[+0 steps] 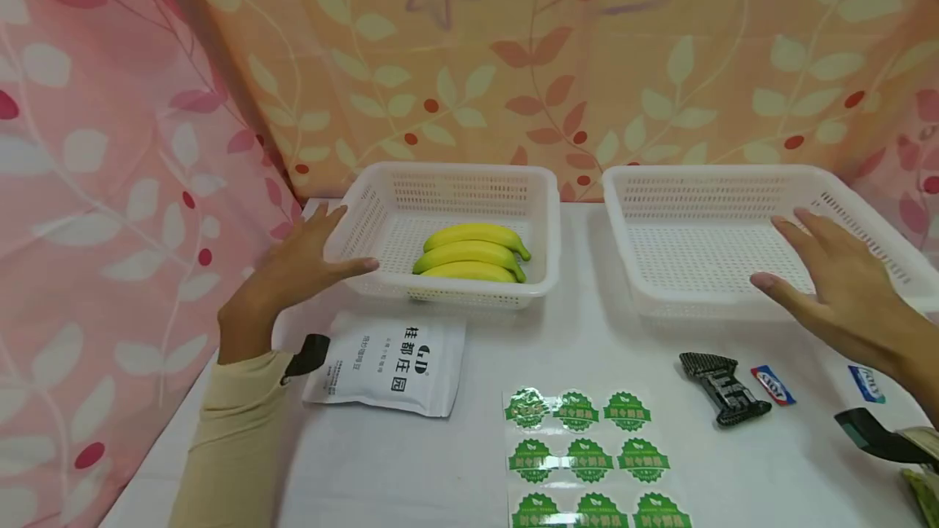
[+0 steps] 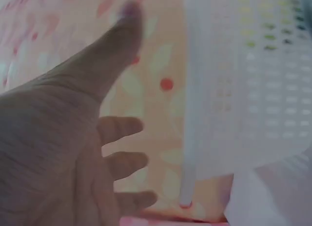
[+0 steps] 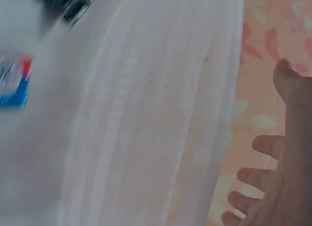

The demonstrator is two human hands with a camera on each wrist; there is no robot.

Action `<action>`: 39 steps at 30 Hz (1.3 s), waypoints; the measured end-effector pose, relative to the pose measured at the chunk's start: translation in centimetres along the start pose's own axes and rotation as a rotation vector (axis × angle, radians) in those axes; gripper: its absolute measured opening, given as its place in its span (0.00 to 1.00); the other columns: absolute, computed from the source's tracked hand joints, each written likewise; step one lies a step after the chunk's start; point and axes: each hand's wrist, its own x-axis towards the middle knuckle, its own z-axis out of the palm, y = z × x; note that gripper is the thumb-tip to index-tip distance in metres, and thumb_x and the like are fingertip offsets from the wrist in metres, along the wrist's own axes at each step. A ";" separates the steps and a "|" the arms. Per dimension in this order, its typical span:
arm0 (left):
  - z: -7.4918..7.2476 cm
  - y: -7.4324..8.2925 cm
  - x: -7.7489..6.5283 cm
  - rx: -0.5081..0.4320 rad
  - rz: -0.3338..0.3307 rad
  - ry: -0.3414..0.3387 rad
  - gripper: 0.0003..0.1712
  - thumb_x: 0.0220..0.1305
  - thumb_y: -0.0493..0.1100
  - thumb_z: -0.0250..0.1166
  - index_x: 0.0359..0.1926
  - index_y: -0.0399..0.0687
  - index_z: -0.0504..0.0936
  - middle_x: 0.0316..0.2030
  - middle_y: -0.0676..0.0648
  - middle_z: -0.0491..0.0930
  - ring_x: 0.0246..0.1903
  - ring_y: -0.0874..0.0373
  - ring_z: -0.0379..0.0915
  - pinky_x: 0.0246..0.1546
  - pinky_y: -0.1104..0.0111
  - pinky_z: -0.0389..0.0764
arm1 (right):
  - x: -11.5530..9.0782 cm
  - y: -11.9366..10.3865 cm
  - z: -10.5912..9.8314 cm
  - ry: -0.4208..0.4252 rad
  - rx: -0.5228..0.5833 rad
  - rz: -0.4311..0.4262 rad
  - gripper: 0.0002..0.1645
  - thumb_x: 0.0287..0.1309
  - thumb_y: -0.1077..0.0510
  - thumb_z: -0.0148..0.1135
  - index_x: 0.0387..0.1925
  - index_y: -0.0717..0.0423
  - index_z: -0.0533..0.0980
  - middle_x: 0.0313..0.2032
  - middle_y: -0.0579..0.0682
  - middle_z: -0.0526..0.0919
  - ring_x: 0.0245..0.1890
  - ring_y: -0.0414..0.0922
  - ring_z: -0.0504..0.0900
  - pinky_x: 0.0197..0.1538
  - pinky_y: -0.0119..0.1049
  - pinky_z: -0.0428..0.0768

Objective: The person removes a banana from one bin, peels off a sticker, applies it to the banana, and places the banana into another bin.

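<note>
We hold our left hand (image 1: 299,261) spread, a slotted white plastic basket (image 1: 477,173) of smooth, curved bananas (image 1: 469,254) just to its right. Our right hand (image 1: 844,279) spreads near another slotted, oblong basket (image 1: 697,255).

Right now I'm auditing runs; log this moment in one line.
left hand: empty, near left basket | right hand: empty, near right basket | bananas: inside left basket

L bskt (image 1: 458,192) – wht, bananas (image 1: 469,253) – ylw
</note>
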 end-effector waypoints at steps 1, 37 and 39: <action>-0.4 -0.7 0.1 -0.048 0.006 -0.007 0.62 0.63 0.73 0.68 0.87 0.59 0.47 0.85 0.39 0.41 0.82 0.31 0.38 0.73 0.24 0.43 | 0.2 -0.6 -0.1 0.004 0.063 -0.011 0.56 0.68 0.41 0.61 0.84 0.60 0.48 0.84 0.67 0.41 0.82 0.73 0.39 0.74 0.78 0.32; -0.9 -4.4 -0.4 -0.190 -0.087 -0.083 0.68 0.60 0.64 0.77 0.86 0.46 0.44 0.78 0.30 0.61 0.69 0.36 0.66 0.73 0.36 0.63 | 19.0 -25.2 8.1 -0.876 0.569 -0.142 0.33 0.71 0.49 0.65 0.72 0.55 0.74 0.69 0.55 0.78 0.65 0.54 0.79 0.66 0.57 0.80; -0.9 -4.3 -0.5 -0.200 -0.090 -0.083 0.68 0.60 0.64 0.77 0.86 0.46 0.44 0.77 0.31 0.62 0.69 0.36 0.67 0.74 0.36 0.63 | 19.2 -25.5 8.4 -0.913 0.592 -0.101 0.32 0.72 0.49 0.65 0.72 0.55 0.74 0.68 0.54 0.79 0.66 0.54 0.78 0.65 0.58 0.81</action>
